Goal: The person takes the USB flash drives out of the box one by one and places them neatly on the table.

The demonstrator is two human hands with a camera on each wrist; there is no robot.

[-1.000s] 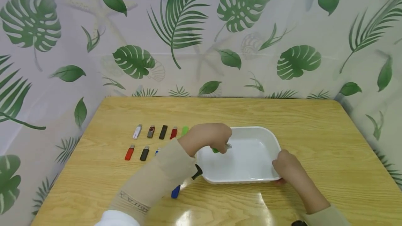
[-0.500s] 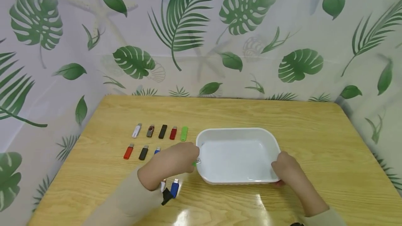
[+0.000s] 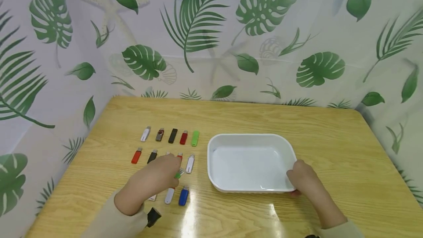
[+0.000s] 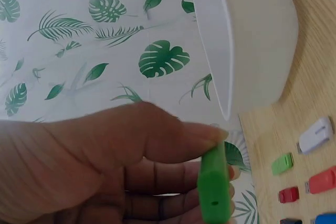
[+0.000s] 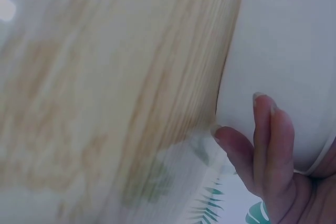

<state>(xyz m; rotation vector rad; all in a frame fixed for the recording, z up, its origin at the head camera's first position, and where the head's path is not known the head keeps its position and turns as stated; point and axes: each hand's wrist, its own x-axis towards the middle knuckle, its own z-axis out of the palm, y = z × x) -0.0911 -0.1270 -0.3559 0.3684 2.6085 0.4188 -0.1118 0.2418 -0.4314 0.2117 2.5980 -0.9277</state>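
My left hand (image 3: 153,175) pinches a green USB flash drive (image 4: 214,192) between thumb and fingers. In the head view the drive's silver plug end shows past the fingertips. This hand is above rows of flash drives and hides part of them. Close by lie a white flash drive (image 3: 190,163), a red flash drive (image 3: 180,155) and a blue flash drive (image 3: 183,196). My right hand (image 3: 303,175) grips the front right corner of a white plastic basin (image 3: 251,162), its thumb at the rim and its fingers against the outer wall (image 5: 310,61).
A back row holds a white drive (image 3: 145,134), a swivel drive (image 3: 160,134), a black drive (image 3: 173,136), a dark red drive (image 3: 183,137) and a light green drive (image 3: 195,138). Leaf-patterned cloth (image 3: 211,47) hangs behind the wooden table (image 3: 330,139).
My left hand has moved from over the basin leftward and toward me, carrying the green flash drive, to above the rows of drives. The right hand and basin stay in place.
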